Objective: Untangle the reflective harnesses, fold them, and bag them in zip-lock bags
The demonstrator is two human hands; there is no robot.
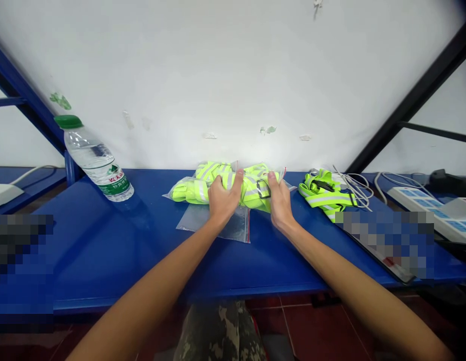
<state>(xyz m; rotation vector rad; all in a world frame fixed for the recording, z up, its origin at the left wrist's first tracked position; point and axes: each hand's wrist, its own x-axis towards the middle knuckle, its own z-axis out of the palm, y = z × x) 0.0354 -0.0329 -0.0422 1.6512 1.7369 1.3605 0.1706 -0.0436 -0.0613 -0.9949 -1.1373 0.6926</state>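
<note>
Between my two hands is a clear zip bag (251,193) packed with a neon-yellow reflective strap; a black buckle shows at its right side. My left hand (224,196) is closed on the bag's left side, thumb on top. On its right side my right hand (281,201) grips it, thumb also up. More bagged yellow straps (189,191) lie left of and behind my left hand, touching it or nearly so. A flat clear zip bag (235,226) with a red seal line lies on the blue table below my left hand. My fingers' undersides are hidden.
A water bottle (101,165) with a green cap stands at the left. To the right are a loose yellow reflective strap (326,193), white cables (355,188), a blurred flat object (386,250) and a power strip (436,210). The wall rises behind the blue table (142,255).
</note>
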